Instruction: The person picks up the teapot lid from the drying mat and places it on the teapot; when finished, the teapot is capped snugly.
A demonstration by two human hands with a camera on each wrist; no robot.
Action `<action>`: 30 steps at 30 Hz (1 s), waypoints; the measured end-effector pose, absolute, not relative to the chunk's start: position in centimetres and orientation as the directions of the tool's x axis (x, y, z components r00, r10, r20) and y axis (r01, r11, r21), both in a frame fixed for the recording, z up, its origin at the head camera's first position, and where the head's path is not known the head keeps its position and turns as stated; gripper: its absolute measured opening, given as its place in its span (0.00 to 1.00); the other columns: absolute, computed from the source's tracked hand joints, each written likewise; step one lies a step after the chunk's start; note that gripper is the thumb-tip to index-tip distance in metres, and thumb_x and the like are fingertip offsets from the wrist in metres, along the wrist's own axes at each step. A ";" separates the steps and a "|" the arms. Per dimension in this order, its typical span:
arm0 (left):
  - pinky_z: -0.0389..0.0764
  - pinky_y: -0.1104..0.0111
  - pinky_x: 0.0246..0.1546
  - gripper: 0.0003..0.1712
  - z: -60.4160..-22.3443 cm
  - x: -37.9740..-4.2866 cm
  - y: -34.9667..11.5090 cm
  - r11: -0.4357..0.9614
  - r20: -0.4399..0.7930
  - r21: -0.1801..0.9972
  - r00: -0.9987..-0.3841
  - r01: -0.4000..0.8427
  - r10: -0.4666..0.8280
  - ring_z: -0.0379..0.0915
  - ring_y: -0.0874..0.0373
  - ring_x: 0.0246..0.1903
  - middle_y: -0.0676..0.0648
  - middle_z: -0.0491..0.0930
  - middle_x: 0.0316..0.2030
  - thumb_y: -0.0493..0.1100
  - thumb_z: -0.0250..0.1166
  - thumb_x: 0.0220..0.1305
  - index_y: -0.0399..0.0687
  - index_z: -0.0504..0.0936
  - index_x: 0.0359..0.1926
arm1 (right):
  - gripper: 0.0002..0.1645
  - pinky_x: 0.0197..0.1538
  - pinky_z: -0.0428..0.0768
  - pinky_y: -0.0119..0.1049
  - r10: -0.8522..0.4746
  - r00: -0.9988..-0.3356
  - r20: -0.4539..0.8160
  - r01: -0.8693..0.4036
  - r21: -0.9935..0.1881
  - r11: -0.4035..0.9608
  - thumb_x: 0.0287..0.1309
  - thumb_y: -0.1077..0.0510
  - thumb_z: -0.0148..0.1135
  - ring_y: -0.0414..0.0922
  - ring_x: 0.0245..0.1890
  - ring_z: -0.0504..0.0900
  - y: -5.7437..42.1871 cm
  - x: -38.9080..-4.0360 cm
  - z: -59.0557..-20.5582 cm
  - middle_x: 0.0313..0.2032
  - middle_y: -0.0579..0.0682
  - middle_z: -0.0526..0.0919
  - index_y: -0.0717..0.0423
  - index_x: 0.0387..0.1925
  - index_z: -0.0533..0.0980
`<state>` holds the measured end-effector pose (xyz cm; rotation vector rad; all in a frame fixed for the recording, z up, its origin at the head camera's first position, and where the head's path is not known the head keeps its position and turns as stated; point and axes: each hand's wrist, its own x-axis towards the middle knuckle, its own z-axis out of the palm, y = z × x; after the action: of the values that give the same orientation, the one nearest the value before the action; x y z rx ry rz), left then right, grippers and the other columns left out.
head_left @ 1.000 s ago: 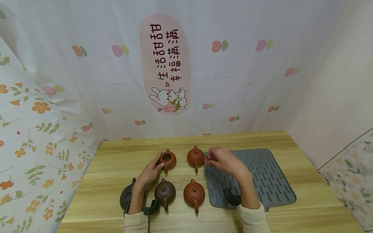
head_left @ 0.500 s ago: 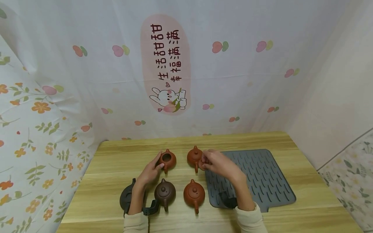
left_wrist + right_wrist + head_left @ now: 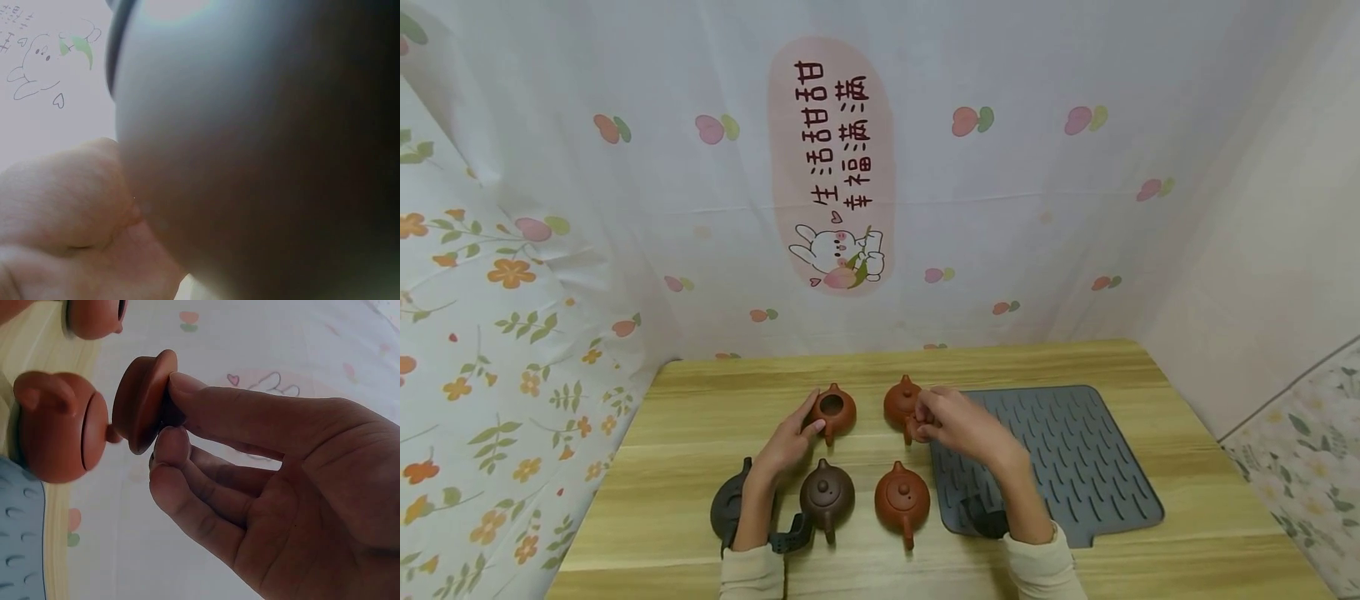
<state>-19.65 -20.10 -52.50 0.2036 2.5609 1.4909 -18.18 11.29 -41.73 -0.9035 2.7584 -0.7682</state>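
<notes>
In the head view my left hand [image 3: 790, 442] holds the left side of a lidless red-brown teapot [image 3: 847, 414], its thumb by the handle. My right hand [image 3: 958, 423] pinches a teapot lid [image 3: 142, 400] by its knob between thumb and fingertips. The right wrist view shows that lid raised and turned on edge, apart from a lidded red-brown teapot [image 3: 53, 447] behind it. From the head, the right hand partly covers this rear teapot [image 3: 898, 402]. A large blurred dark rounded shape [image 3: 262, 150] hides most of the left wrist view, with part of the left hand [image 3: 69, 206] beside it.
In the front row stand a dark brown teapot [image 3: 827, 497], a red-brown teapot [image 3: 902, 500] and a black teapot [image 3: 725, 508], partly behind the left forearm. A grey ridged mat [image 3: 1075, 450] lies on the right of the wooden table [image 3: 677, 417]. Printed curtains [image 3: 1015, 217] hang behind.
My right hand has carried the lid left, from the mat's left edge to over the right rear teapot. The left hand stays at the lidless teapot. The head view has shifted slightly.
</notes>
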 end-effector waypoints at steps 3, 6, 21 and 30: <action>0.55 0.33 0.81 0.37 -52.4 -19.7 -20.1 0.486 -0.081 0.873 -0.976 0.028 0.203 0.50 0.26 0.82 0.24 0.56 0.82 0.35 0.54 0.87 0.38 0.52 0.88 | 0.08 0.36 0.76 0.30 -0.617 -0.787 0.028 -0.551 -0.482 0.681 0.71 0.69 0.71 0.37 0.34 0.75 10.6 -18.2 -41.8 0.37 0.46 0.80 0.57 0.40 0.79; 0.56 0.33 0.81 0.37 -52.4 -19.7 -20.1 0.489 -0.082 0.872 -0.977 0.027 0.199 0.50 0.26 0.82 0.24 0.56 0.82 0.35 0.54 0.86 0.38 0.52 0.88 | 0.09 0.36 0.75 0.30 -0.655 -0.755 0.044 -0.602 -0.444 0.664 0.71 0.68 0.72 0.37 0.33 0.74 9.9 -18.1 -41.9 0.36 0.46 0.79 0.56 0.39 0.78; 0.55 0.33 0.81 0.37 -52.2 -19.7 -20.1 0.482 -0.070 0.875 -0.978 0.035 0.199 0.50 0.26 0.82 0.25 0.56 0.82 0.34 0.54 0.86 0.37 0.52 0.88 | 0.09 0.38 0.75 0.31 -0.709 -0.705 0.033 -0.655 -0.415 0.632 0.70 0.66 0.74 0.39 0.34 0.73 7.3 -18.7 -42.2 0.35 0.45 0.79 0.55 0.37 0.79; 0.55 0.33 0.81 0.38 -52.5 -19.6 -20.1 0.476 -0.080 0.879 -0.977 0.024 0.198 0.50 0.26 0.83 0.25 0.56 0.82 0.34 0.54 0.86 0.38 0.52 0.88 | 0.08 0.37 0.77 0.30 -0.734 -0.679 0.010 -0.668 -0.422 0.612 0.71 0.67 0.72 0.37 0.32 0.75 6.2 -19.5 -42.4 0.35 0.47 0.81 0.57 0.37 0.79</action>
<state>-19.62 -20.10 -52.49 0.1934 2.5478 1.5143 -19.50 6.17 -42.35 -1.1714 2.6703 -0.5977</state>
